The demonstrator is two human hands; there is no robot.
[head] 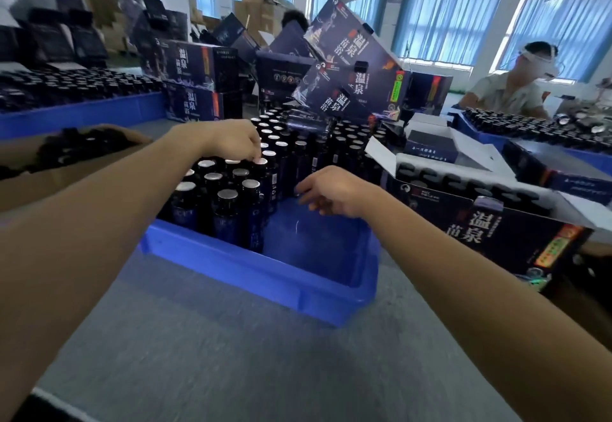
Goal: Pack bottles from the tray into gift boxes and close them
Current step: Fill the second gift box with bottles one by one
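While your left hand point(231, 140) partly hides the bottle point(269, 178) its fingers pinch by the cap, your right hand point(331, 193) hovers, fingers apart, over the tray point(265, 272) of bottles point(227, 212).

Both forearms are bare. The left arm enters from the 8 o'clock edge and reaches toward 2 o'clock, wrist bent down. The left hand point(231, 140) is knuckles up, its fingers point(255, 153) curled down with the tips pinching the cap of a bottle point(265, 178). The right arm enters from 4 o'clock and reaches toward 10 o'clock. The right hand point(331, 191) hangs at 4 o'clock of the left, well apart, palm down, fingers loosely spread and slightly bent, holding nothing.
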